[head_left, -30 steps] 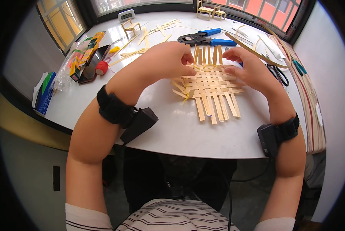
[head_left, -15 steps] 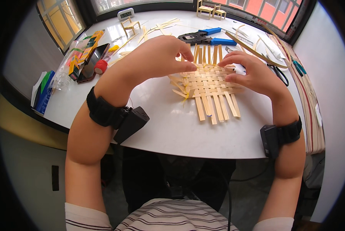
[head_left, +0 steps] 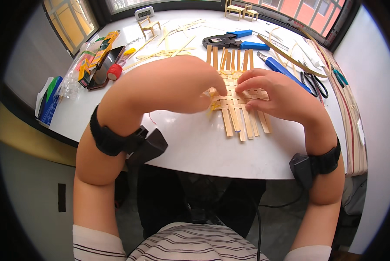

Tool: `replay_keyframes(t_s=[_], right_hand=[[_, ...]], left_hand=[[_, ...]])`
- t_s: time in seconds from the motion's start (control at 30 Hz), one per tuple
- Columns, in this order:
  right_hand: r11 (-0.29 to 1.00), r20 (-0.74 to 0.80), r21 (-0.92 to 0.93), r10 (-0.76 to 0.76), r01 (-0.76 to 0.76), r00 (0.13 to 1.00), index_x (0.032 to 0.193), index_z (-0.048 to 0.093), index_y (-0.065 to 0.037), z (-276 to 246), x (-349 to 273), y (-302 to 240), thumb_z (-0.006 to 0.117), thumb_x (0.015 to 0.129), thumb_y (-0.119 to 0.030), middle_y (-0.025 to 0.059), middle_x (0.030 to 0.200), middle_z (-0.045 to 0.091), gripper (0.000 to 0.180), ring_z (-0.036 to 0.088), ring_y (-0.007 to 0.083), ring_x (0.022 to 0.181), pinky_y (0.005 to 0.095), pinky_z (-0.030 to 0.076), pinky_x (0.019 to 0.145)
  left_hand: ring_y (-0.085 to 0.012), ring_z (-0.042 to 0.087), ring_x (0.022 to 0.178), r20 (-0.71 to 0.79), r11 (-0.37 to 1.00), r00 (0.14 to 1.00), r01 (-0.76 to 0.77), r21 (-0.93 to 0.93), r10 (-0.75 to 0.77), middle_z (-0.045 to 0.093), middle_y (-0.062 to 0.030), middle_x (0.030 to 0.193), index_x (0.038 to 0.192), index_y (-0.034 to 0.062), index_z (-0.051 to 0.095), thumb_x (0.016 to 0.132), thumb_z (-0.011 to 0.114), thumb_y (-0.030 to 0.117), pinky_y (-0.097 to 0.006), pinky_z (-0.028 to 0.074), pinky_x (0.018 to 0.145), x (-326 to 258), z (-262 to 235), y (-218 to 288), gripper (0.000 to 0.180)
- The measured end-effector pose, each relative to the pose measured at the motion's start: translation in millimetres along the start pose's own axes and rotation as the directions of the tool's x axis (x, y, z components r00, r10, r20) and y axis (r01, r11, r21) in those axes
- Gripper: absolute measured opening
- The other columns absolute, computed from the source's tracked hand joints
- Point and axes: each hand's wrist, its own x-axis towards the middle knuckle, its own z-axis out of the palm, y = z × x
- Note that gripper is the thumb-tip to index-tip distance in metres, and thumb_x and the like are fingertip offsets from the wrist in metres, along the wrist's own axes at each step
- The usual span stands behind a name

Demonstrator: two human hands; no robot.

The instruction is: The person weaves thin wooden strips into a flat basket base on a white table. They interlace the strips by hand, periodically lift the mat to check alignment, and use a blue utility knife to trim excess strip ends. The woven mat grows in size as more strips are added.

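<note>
A mat woven from pale flat strips [head_left: 234, 102] lies on the white table in front of me, loose strip ends sticking out at its far and near edges. Thin yellow ties show at its left side and near its far edge. Over its left part bends my left hand [head_left: 199, 85], fingers curled down to the weave; its fingertips are largely hidden, so its grip is unclear. My right hand [head_left: 280, 93] rests on the right part of the mat. Its thumb and fingers are apart, their tips touching the weave, with nothing held between them.
Beyond the mat lie a blue-handled crimping tool [head_left: 229, 40] and loose strips [head_left: 177, 48]. To the right are a blue cutter knife [head_left: 286, 71] and black scissors [head_left: 314, 82]. A phone [head_left: 105, 69], red roll [head_left: 114, 71] and small wooden chair [head_left: 149, 27] stand or lie left.
Both hands have come nearer to me and closer together over the mat. My left hand has moved down its left side. The blue knife, earlier mostly hidden by my right hand, now shows.
</note>
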Motion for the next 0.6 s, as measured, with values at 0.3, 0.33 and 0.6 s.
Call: replay_keyframes(t_s=[0.3,0.33,0.6], right_hand=[[1.000,-0.010,-0.011,-0.029,0.029,1.000,0.112,0.072,-0.001,1.8,-0.3,1.6,0.075,0.082,-0.006,0.0139,0.120,0.066,0.031,0.064,0.0313,0.109,0.0376,0.051,0.097],[0.999,-0.016,-0.017,-0.027,0.027,1.000,0.112,0.072,-0.001,2.4,-1.2,1.7,0.075,0.083,-0.006,0.0139,0.120,0.066,0.030,0.064,0.0312,0.109,0.0376,0.051,0.097],[0.999,0.009,-0.030,0.010,-0.009,1.000,0.114,0.071,-0.002,1.5,0.6,1.8,0.073,0.084,-0.008,0.0122,0.121,0.065,0.031,0.064,0.0296,0.109,0.0369,0.051,0.097]], left_hand=[[-0.0296,0.064,0.105,-0.014,0.990,0.998,-0.052,0.134,0.055,0.070,-0.0115,0.108,0.104,0.0024,0.073,0.081,0.068,0.016,-0.039,0.046,0.100,10.3,13.5,22.0,0.027],[-0.0300,0.064,0.102,0.001,0.991,1.000,-0.017,0.134,0.017,0.070,-0.0117,0.107,0.101,0.0023,0.073,0.081,0.067,0.015,-0.039,0.048,0.097,12.1,13.8,24.6,0.025],[-0.0317,0.067,0.094,-0.020,0.992,0.999,0.036,0.124,-0.033,0.069,-0.0130,0.104,0.098,0.0017,0.072,0.083,0.065,0.012,-0.040,0.052,0.087,15.0,18.1,24.3,0.019]])
